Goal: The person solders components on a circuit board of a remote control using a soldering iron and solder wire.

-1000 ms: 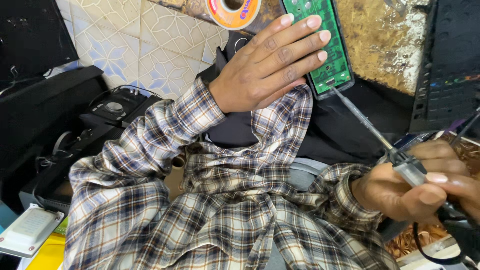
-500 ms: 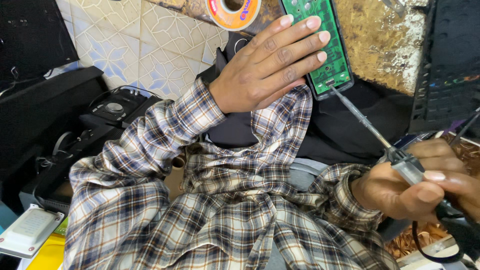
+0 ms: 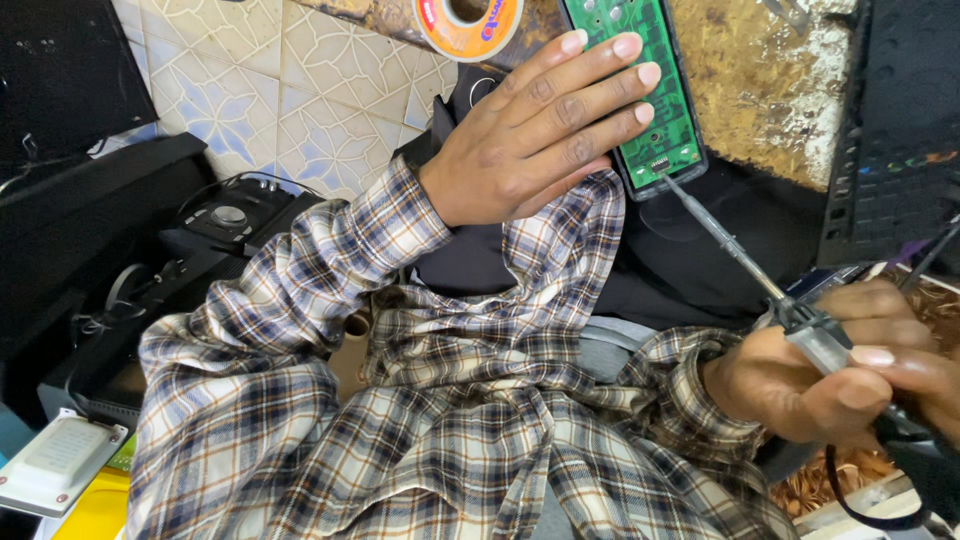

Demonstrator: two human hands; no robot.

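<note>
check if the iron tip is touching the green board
Touching: the head view shows the soldering iron tip meeting the green board's lower edge with no gap.

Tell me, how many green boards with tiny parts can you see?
1. The green circuit board lies at the top, under the fingertips of the left hand; the soldering iron in the right hand touches its lower edge. Others may be hidden.

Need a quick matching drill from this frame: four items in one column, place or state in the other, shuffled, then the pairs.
Items
1. left hand
2. right hand
3. solder spool
4. white box

Place or state
A. bottom left corner
B. grips the soldering iron
C. top edge, orange rim
D. fingers flat on the green circuit board

Pairs: 1-D, 2-B, 3-C, 4-A
</note>
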